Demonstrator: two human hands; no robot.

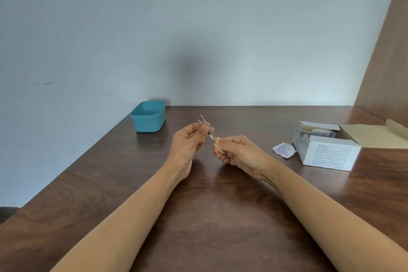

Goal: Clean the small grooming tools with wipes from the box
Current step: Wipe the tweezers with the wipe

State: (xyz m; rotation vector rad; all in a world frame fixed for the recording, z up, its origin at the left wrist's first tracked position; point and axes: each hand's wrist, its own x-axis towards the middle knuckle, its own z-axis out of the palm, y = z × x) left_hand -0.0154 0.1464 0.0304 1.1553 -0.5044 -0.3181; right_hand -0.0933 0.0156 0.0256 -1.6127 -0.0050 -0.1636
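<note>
Above the middle of the brown table (220, 216), my left hand (188, 146) pinches a thin metal grooming tool (204, 122) near its upper end. Its two slim tips point up and away from me. My right hand (239, 152) pinches a small white wipe (218, 144) folded round the tool's lower part. The white box of wipes (329, 150) stands open at the right, with packets visible inside. A torn white wipe wrapper (283, 149) lies just left of the box.
A teal plastic tub (148, 117) stands at the table's far left corner, by the wall. The box's cardboard lid flap (375, 136) lies open to the right. A wooden panel (388, 62) rises along the right side.
</note>
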